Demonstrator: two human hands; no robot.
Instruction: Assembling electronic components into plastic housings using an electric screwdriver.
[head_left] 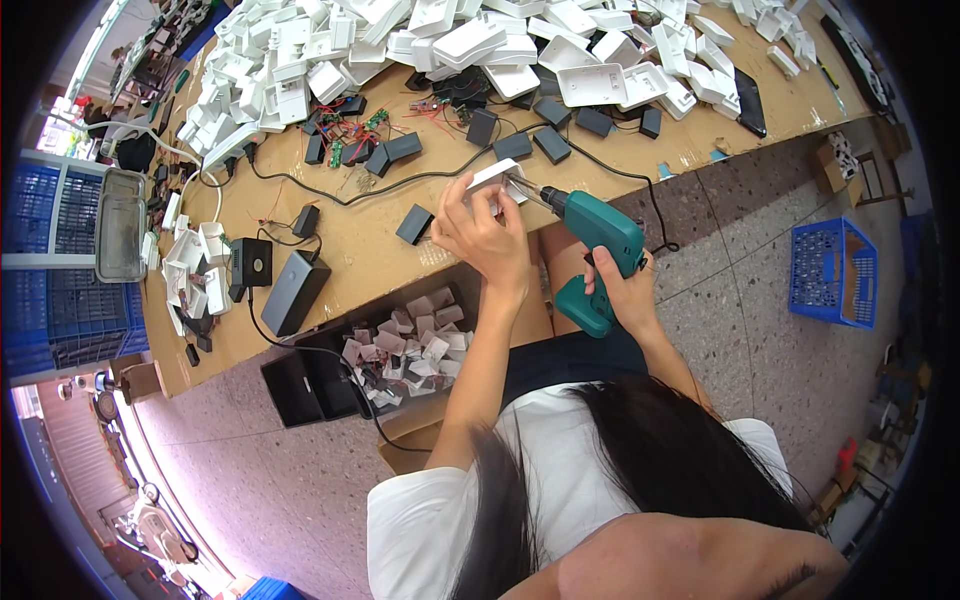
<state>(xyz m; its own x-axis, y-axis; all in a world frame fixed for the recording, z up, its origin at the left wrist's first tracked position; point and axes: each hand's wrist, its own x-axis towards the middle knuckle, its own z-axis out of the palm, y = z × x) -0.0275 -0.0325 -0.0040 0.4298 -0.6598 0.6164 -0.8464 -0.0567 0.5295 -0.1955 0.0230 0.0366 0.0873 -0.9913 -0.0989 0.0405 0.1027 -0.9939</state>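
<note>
My right hand [625,287] is wrapped round the grip of a green cordless screwdriver [603,232] with a black chuck. Its long thin bit points left into a small white plastic casing [497,178] at the table's near edge. Between the fingers of my left hand [488,232] that casing is held tilted, its open side toward the bit. What the tip touches inside is too small to tell. Left of my left hand lies a black rectangular block [414,224]. Beyond the casing are several more black blocks [551,144] and a bundle of red wires with green circuit boards [345,135].
White plastic casings [440,45] are heaped along the table's [380,235] far side. A large black box [296,292] with a cable stands at the left. Below the edge, a bin holds white pieces [420,340]. A blue crate [832,272] sits on the floor at right.
</note>
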